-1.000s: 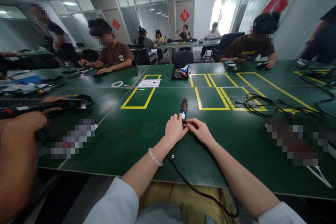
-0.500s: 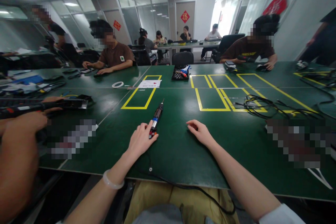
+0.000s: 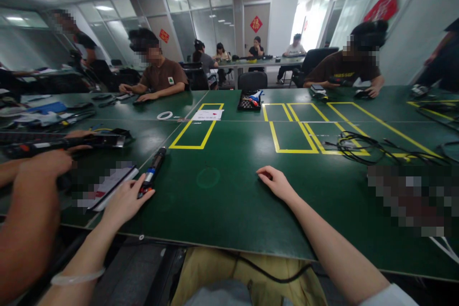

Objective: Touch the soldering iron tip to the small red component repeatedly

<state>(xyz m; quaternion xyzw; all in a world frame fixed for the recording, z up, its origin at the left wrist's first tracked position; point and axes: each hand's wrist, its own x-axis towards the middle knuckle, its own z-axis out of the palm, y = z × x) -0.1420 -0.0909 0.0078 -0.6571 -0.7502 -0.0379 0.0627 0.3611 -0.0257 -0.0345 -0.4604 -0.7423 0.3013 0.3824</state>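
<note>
1. Green bench [image 3: 233,215]: the cord [image 3: 276,278] sagging past its near edge could snag, dragging the driver [image 3: 151,170].
2. My left hand [image 3: 124,203] holds it near that edge's left; crowding could nudge the pad [image 3: 122,182].
3. My right hand [image 3: 278,184], curled narrow, seems empty.

"Doing what with the left hand [image 3: 125,198]?"

"Reaching forward and out to the left, bending the fingers [image 3: 137,184] in a grip."

"And with the right hand [image 3: 276,182]?"

"Curling its fingers [image 3: 264,170] loosely, slanting the right forearm [image 3: 322,229] inward."
</note>
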